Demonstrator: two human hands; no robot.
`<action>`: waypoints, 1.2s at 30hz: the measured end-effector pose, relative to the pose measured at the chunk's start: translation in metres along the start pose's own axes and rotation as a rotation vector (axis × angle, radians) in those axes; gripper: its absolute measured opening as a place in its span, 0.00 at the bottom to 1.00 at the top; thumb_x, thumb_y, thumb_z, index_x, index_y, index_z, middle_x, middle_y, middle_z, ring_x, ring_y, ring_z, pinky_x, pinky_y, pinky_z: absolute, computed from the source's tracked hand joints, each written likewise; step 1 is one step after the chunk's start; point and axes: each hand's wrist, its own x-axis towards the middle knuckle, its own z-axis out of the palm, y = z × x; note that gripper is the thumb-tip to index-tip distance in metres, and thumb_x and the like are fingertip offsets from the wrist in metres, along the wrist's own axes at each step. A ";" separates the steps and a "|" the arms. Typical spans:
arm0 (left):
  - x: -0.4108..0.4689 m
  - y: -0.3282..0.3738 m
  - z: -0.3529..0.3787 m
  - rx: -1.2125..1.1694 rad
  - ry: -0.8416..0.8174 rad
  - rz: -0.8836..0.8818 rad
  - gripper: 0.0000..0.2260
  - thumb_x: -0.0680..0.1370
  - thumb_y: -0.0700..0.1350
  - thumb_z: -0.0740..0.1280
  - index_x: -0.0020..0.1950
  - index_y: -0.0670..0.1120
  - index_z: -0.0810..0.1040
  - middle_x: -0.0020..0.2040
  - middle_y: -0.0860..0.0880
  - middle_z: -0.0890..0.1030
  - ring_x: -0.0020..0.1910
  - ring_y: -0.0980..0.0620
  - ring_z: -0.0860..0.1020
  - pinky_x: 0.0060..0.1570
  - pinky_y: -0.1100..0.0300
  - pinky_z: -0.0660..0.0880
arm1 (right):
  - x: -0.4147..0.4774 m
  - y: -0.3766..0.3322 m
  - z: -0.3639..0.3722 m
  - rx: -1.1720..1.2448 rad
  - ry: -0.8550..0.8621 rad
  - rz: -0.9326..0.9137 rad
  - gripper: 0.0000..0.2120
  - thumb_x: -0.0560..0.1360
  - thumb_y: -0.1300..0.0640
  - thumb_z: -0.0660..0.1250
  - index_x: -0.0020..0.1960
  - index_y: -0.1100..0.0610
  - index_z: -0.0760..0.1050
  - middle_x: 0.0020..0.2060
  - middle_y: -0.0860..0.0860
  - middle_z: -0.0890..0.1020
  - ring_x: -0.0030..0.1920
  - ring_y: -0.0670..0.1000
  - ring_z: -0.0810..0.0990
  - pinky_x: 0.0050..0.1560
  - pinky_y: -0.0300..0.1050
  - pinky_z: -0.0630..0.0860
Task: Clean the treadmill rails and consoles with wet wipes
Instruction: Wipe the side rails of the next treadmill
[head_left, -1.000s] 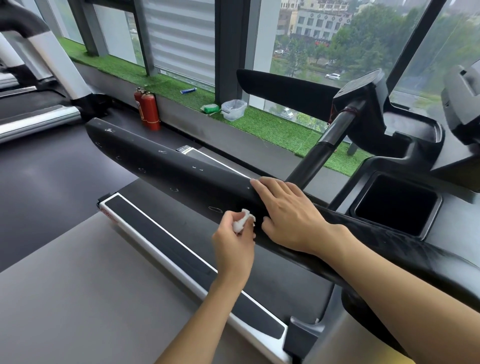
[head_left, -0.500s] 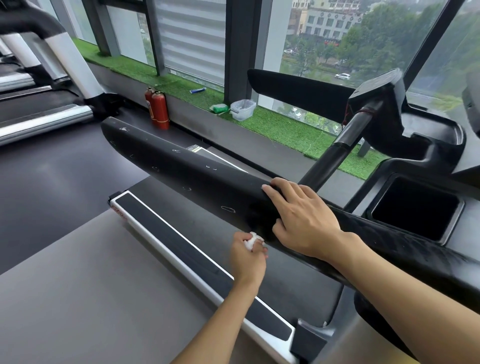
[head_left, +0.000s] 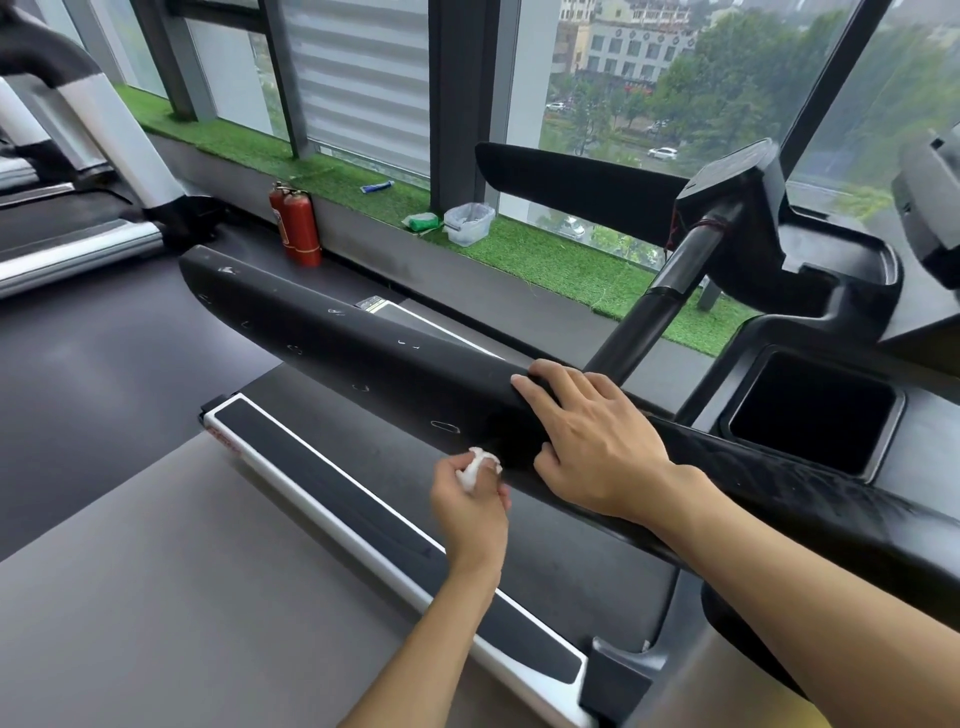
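A long black rail (head_left: 363, 353) runs out from the treadmill. The left hand (head_left: 470, 512) is just below the rail's near edge. Its grip is closed tight on a small white wipe (head_left: 477, 464), right at that edge. The right hand (head_left: 592, 447) rests on top of the rail, beside the wipe, its grip loose and fingers laid flat.

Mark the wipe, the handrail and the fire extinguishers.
wipe (head_left: 475, 467), head view, middle of the white wad.
handrail (head_left: 337, 345), head view, bare top face near its middle.
fire extinguishers (head_left: 301, 228), head view, body of the nearer red cylinder.
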 end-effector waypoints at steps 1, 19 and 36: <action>0.001 0.003 -0.001 0.013 0.022 0.030 0.03 0.80 0.41 0.68 0.52 0.45 0.75 0.42 0.45 0.81 0.32 0.52 0.79 0.34 0.61 0.77 | 0.000 0.000 0.000 0.002 0.000 0.000 0.33 0.71 0.48 0.52 0.75 0.55 0.60 0.71 0.54 0.65 0.70 0.55 0.67 0.69 0.52 0.67; 0.014 0.049 -0.005 0.258 -0.085 0.432 0.04 0.79 0.43 0.70 0.47 0.52 0.78 0.42 0.59 0.80 0.44 0.61 0.79 0.40 0.68 0.77 | 0.000 -0.001 0.002 0.021 0.010 0.010 0.34 0.70 0.47 0.50 0.76 0.54 0.60 0.72 0.54 0.65 0.70 0.55 0.68 0.69 0.52 0.66; 0.010 0.039 -0.006 0.129 0.026 0.263 0.05 0.79 0.43 0.70 0.45 0.49 0.76 0.41 0.55 0.81 0.40 0.63 0.79 0.38 0.71 0.73 | 0.023 -0.008 -0.005 0.120 0.048 -0.025 0.28 0.73 0.51 0.59 0.73 0.54 0.65 0.67 0.51 0.68 0.70 0.54 0.66 0.70 0.51 0.62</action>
